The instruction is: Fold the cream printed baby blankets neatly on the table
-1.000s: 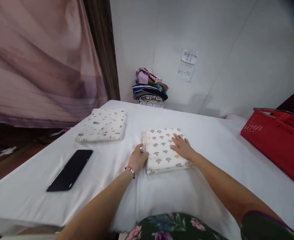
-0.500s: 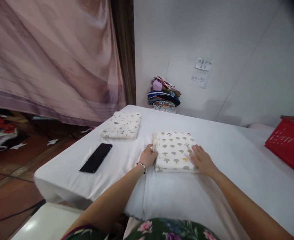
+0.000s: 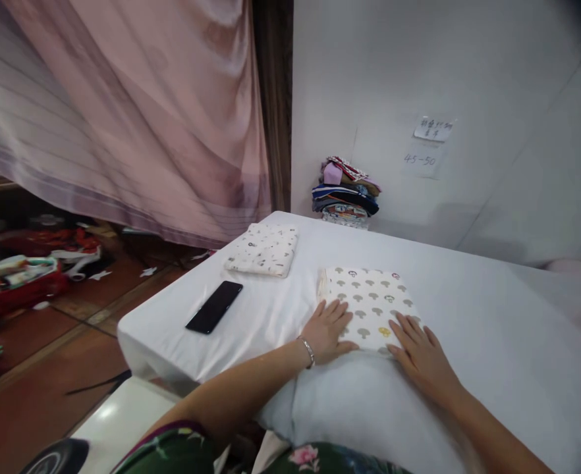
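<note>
Folded mushroom-print cloth (image 3: 371, 303) partly beneath both outspread hands (image 3: 326, 334) (image 3: 426, 362), nothing in their grasp.

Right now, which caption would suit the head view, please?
Left hand and right hand rest on a folded mushroom-print cloth, black phone to their left.

Passable across white tablecloth (image 3: 498, 342) at right and between phone (image 3: 215, 307) and mushroom-print cloth (image 3: 372, 294) near centre. Blocked at that cloth's lower corners by left hand (image 3: 326, 332) and right hand (image 3: 423, 355), at upper right by wall (image 3: 518, 85), at upper centre by stacked clothes (image 3: 346, 195).
</note>
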A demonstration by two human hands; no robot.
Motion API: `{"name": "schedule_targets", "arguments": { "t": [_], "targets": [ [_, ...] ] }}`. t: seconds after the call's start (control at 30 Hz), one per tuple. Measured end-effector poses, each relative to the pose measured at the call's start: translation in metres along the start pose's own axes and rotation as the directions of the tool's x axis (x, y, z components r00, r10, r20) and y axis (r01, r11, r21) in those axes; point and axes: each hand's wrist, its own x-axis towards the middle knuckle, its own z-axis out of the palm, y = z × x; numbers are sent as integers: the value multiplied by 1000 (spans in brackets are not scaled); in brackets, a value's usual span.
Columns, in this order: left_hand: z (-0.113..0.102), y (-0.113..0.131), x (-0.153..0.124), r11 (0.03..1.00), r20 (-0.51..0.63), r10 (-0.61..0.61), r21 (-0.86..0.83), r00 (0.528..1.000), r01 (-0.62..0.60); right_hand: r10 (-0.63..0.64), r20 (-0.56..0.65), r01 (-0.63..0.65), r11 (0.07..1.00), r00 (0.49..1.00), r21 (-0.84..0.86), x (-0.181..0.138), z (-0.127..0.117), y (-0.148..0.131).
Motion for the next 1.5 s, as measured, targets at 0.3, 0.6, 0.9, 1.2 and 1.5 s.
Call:
{"name": "schedule_targets", "arguments": {
  "t": [0.3, 0.6, 0.9, 1.2, 1.5],
  "targets": [
    [-7, 4, -8, 1000, -40, -20, 2, 999, 20, 72, 26, -76, 975, 997, 208, 34, -21, 23],
    [-1, 37, -8, 906, -62, 389, 203, 919, -370, -72, 96, 44, 961, 993, 275, 161, -30, 29],
    [10, 34, 11, 885, -20, 360, 325, 933, -335, -91, 566, -66, 966, 820, 251, 232, -29, 24],
    [10, 34, 11, 890, -9, 352, 312, 936, -331, -43, 739, -162, 966, 672, 203, 262, -24, 38],
    [-11, -7, 17, 874, -38, 437, 254, 898, -415, -51, 906, -515, 809, 419, 284, 241, -36, 68]
  ]
}}
